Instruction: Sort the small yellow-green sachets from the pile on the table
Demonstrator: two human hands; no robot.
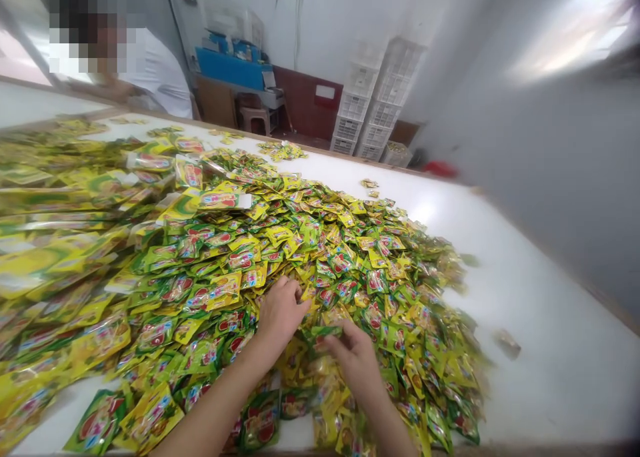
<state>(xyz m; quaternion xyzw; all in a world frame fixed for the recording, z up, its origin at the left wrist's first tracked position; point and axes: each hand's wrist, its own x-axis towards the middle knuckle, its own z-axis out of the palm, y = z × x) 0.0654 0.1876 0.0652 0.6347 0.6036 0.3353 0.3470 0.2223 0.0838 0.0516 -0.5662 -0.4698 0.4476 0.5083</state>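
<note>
A wide heap of small, shiny yellow and green packets (pixel 295 237) covers much of the white table. My left hand (pixel 283 307) reaches into the middle of the heap, fingers curled down among yellow packets; what they grip, if anything, is hidden. To its right and nearer to me, my right hand (pixel 356 353) pinches a small green packet (pixel 324 339) between thumb and fingers, just above the heap. Larger flat yellow packs (pixel 220 200) lie over the heap's left side. Near the front edge are bigger green pouches (pixel 97 420).
A few loose packets (pixel 370 185) lie on the white tabletop (pixel 540 350), which has a brown rim. A person in white (pixel 160 70) is at the far left. Stacked white crates (pixel 373 103), a blue-topped desk (pixel 230 68) and a stool (pixel 254 113) stand behind the table.
</note>
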